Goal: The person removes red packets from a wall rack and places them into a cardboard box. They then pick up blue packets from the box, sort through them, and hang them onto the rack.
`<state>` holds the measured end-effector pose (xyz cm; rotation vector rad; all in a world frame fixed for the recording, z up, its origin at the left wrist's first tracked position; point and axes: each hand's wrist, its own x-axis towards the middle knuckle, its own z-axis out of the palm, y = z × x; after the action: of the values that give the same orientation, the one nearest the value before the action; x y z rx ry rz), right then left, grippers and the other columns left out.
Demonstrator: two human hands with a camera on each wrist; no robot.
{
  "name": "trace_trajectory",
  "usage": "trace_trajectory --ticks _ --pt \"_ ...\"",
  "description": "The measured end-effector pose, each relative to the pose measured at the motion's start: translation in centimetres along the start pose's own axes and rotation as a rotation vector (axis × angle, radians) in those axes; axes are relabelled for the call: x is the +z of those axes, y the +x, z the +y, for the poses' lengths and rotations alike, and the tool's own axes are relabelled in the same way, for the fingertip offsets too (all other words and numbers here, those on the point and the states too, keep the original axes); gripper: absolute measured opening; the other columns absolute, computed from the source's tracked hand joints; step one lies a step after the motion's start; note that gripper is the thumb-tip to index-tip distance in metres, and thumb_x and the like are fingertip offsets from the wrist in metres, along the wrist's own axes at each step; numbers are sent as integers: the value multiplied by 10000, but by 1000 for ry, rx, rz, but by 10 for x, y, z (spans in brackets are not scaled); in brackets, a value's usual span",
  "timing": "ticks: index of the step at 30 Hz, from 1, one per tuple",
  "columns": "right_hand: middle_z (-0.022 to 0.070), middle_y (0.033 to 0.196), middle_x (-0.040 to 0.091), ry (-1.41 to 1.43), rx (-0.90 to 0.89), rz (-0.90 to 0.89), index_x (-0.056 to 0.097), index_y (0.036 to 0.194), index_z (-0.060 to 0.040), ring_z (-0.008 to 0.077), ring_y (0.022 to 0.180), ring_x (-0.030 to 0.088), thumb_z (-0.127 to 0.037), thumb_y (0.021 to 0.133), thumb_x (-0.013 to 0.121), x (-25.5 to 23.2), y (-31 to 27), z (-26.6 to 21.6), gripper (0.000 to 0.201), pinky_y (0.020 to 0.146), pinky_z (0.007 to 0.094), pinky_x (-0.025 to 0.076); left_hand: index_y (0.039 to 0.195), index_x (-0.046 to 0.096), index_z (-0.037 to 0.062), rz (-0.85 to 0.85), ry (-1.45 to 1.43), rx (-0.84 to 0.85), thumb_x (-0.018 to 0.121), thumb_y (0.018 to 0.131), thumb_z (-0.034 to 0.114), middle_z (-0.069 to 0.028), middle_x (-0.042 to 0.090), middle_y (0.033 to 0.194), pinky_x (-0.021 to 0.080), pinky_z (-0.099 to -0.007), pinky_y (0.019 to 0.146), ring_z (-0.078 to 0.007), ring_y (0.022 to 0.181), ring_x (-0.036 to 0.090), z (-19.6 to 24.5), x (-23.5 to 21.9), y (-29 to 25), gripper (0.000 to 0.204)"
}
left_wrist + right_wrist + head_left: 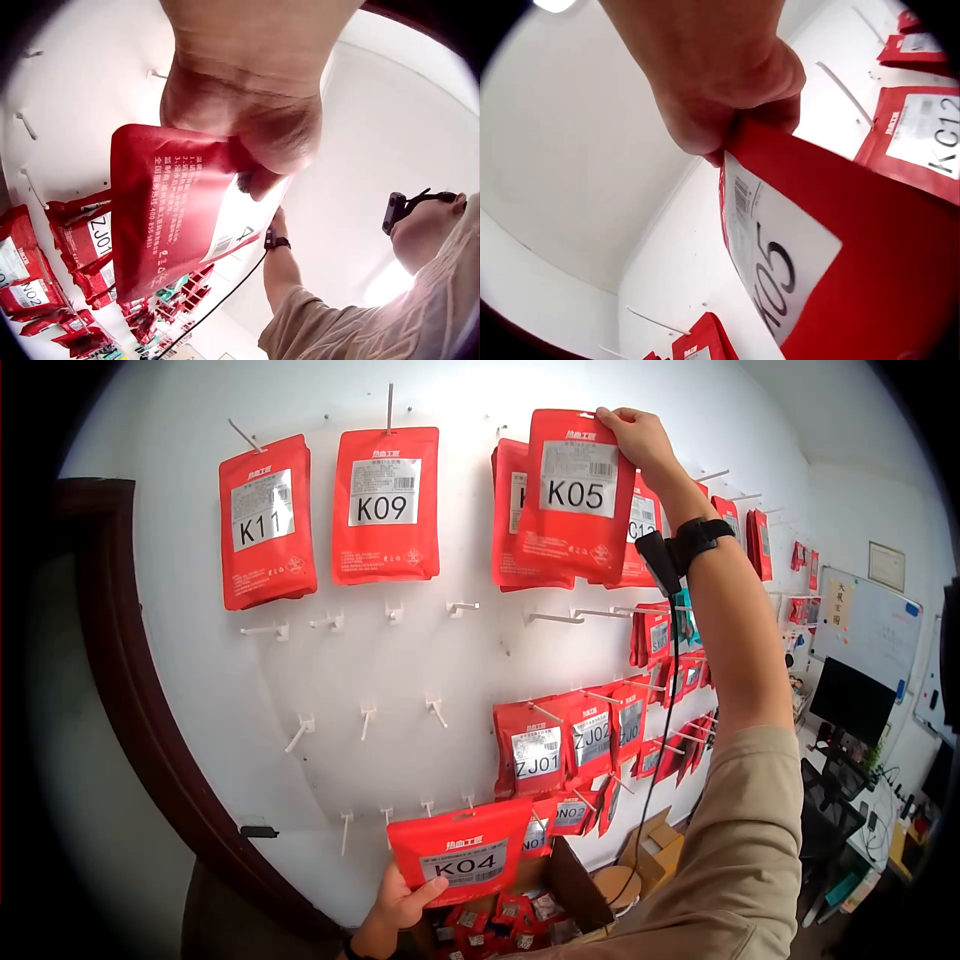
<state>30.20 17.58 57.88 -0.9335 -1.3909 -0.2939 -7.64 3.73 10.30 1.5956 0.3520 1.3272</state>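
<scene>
Right hand (640,440) pinches the top corner of the flat, red, plastic-looking K05 pouch (570,535) by the white wall (430,660); left hand (402,905) grips the similar K04 pouch (455,840) below; pinching nearer the top hole limits tilt

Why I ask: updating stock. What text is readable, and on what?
"K11": far-left pouch
"K09": second pouch
"K05": upper held pouch, right hand
"K04": lower held pouch, left hand
"热血工匠": same pouch
"KC12": pouch right of K05
"ZJ01": mid-height pouch
"ZJ02": its right neighbour
"N02": pouch below ZJ02, start unclear
Other codes partly hidden; fine print, whiteboard writing too small.
</scene>
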Motion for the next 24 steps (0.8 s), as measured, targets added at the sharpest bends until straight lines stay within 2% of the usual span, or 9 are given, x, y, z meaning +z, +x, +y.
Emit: trace_trajectory --ticks 8,11,13,14,16,24 --pt "159 963 727 8 -1 -62 710 1086 -3 238 816 703 -367 926 631 7 19 11 406 771 334 554 1369 421 -31 19 4 -23 602 908 -23 -111 587 1271 426 -354 1020 -177 1175 550 1 12 -2 496" --pt "109 910 724 -40 19 -51 720 1059 -27 191 771 677 -380 937 622 15 28 21 386 740 330 527 1370 425 -28 -40 54 -25 614 910 -16 -107 584 1277 423 -352 1022 -172 1176 548 -3 9 -2 498" --pt "135 931 730 -221 20 -79 729 1063 -23 221 801 692 -388 923 632 17 32 25 403 768 348 532 1368 433 -23 -71 13 -90 620 910 -13 -101 580 1284 419 -348 1025 -167 1176 544 -4 8 -4 495" --pt "135 931 730 -220 21 -83 729 1063 -23 221 801 692 -388 923 632 20 33 28 403 768 348 532 1368 433 -23 -69 12 -92 620 910 -13 -101 580 1284 419 -348 1025 -167 1176 544 -6 8 -5 495" --pt "160 1000 734 -338 36 -101 749 1048 -48 285 872 711 -405 908 629 28 34 33 402 813 370 548 1362 442 -20 -87 12 -140 618 912 -15 -98 575 1290 414 -347 1028 -165 1182 537 -9 6 -7 484" --pt "163 977 735 -388 35 -63 753 1039 -74 304 907 705 -447 900 634 47 32 42 415 833 382 542 1372 415 -6 -78 29 -151 620 916 -9 -91 558 1282 405 -346 1030 -161 1192 515 -14 0 -13 500"
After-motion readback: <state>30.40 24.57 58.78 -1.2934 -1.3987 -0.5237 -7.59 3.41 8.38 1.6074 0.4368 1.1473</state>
